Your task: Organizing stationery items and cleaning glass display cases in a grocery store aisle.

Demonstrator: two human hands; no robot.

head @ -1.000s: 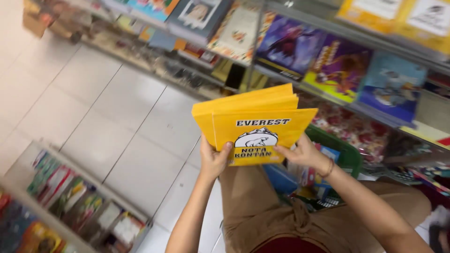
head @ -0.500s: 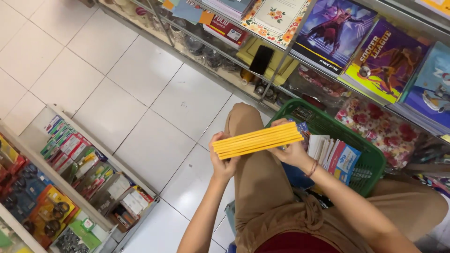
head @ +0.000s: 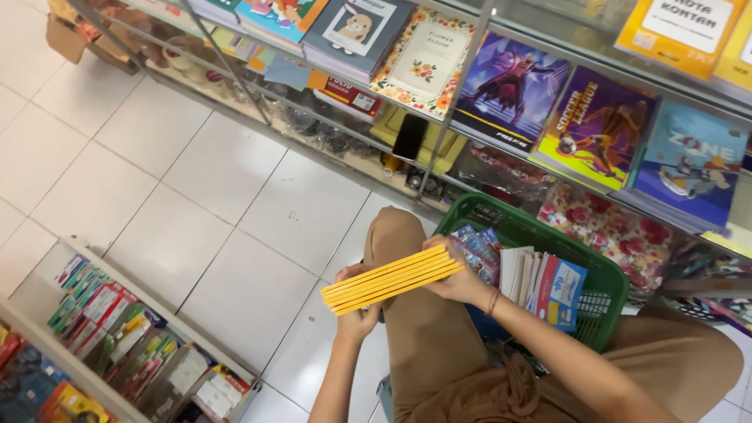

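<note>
Booklets [head: 392,280], upright a second ago, now lie flat and edge-on over my knee, left hand [head: 356,313] and right hand [head: 462,282] grasping their ends, basket [head: 603,309] just right.

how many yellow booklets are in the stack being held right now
4, as far as the edges show: the yellow booklets lie flat in one stack, spines toward the camera, between the left hand and the right hand. Thinner ones pressed together could be hidden.
</note>
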